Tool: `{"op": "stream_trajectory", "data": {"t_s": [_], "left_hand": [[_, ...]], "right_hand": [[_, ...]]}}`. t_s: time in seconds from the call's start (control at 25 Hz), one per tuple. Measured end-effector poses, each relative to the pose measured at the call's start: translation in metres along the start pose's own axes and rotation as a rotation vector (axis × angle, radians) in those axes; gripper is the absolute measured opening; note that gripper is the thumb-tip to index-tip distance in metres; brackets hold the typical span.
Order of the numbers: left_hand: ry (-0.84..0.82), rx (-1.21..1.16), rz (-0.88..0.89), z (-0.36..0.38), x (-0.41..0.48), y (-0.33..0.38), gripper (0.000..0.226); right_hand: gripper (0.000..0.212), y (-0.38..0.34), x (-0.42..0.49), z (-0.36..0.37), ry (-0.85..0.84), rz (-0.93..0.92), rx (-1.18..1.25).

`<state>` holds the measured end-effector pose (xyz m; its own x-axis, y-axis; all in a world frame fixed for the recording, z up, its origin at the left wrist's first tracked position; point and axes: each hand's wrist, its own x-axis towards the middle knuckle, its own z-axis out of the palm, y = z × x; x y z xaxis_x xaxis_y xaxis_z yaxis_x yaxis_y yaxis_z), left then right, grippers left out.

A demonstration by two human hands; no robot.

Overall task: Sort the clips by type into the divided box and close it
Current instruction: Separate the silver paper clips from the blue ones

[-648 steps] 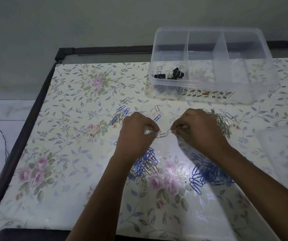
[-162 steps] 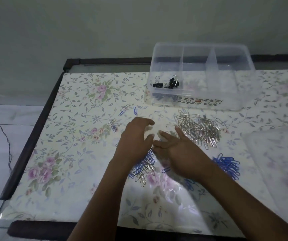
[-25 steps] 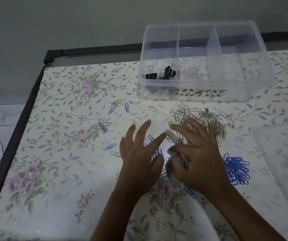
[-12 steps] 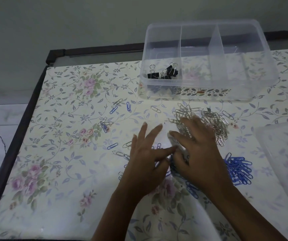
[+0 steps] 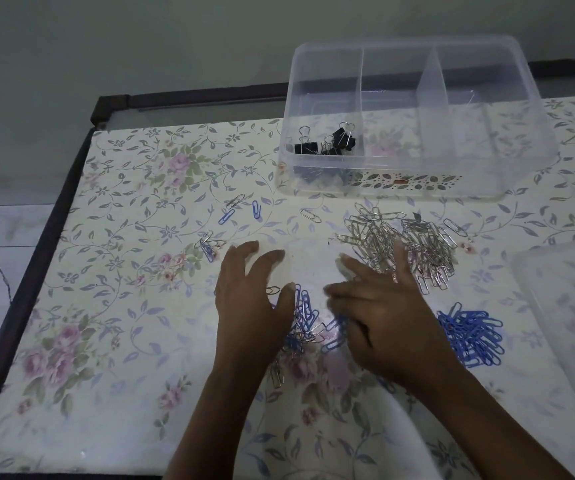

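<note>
Left hand (image 5: 255,303) and right hand (image 5: 383,317) reaching in released, fingers spread, flanking mixed clips (image 5: 305,322) on the worktop (image 5: 123,306), silver clips (image 5: 400,242) and blue clips (image 5: 473,336) sitting heaped apart, binder clips (image 5: 327,143) resting in divided box (image 5: 487,174), left compartment

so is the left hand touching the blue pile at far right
Apart: head view shows the right hand lying between left hand and blue pile.

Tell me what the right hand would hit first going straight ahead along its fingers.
The right hand meets the silver paper clip pile first; fingertips overlap its near edge, contact unclear.
</note>
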<state>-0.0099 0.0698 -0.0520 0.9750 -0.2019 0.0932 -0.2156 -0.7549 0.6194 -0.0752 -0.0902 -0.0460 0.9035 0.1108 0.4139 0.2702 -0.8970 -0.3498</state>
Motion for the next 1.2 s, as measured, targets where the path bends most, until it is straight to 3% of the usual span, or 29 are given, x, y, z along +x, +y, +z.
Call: {"op": "stream_trajectory", "data": {"t_s": [0.12, 0.24, 0.36, 0.44, 0.52, 0.68, 0.76, 0.88, 1.0, 1.2], "left_hand": [[0.011, -0.008, 0.004, -0.003, -0.001, 0.003, 0.050], [0.023, 0.078, 0.047, -0.002, -0.002, 0.002, 0.055], [0.058, 0.038, -0.072, -0.007, 0.001, 0.006, 0.045], [0.034, -0.009, -0.141, -0.009, 0.001, 0.010, 0.051], [0.003, 0.052, -0.081, -0.009, 0.000, 0.011, 0.062], [-0.326, 0.112, -0.050, -0.017, -0.003, 0.010, 0.094], [-0.366, 0.113, -0.063, -0.022, -0.001, 0.005, 0.106], [-0.341, 0.102, -0.093, -0.026, 0.003, 0.002, 0.108], [-0.338, 0.049, -0.118, -0.027, 0.004, 0.002, 0.110], [-0.272, 0.022, -0.061, -0.023, 0.003, 0.003, 0.095]], "right_hand": [[0.036, -0.001, 0.002, -0.005, 0.018, 0.058, 0.020], [0.049, -0.011, 0.000, 0.005, -0.133, 0.039, -0.008], [0.055, -0.014, -0.004, 0.010, -0.233, 0.060, -0.014], [0.051, -0.013, -0.002, 0.006, -0.213, 0.116, -0.022], [0.046, -0.010, 0.003, 0.000, -0.153, 0.203, -0.029], [0.052, -0.014, 0.006, -0.003, -0.143, 0.238, -0.019], [0.054, -0.022, 0.002, 0.002, -0.205, 0.175, 0.002], [0.051, -0.024, 0.001, 0.006, -0.258, 0.127, 0.010], [0.045, -0.018, 0.005, -0.003, -0.240, 0.192, 0.019], [0.052, -0.030, 0.001, 0.004, -0.266, 0.116, 0.045]]}}
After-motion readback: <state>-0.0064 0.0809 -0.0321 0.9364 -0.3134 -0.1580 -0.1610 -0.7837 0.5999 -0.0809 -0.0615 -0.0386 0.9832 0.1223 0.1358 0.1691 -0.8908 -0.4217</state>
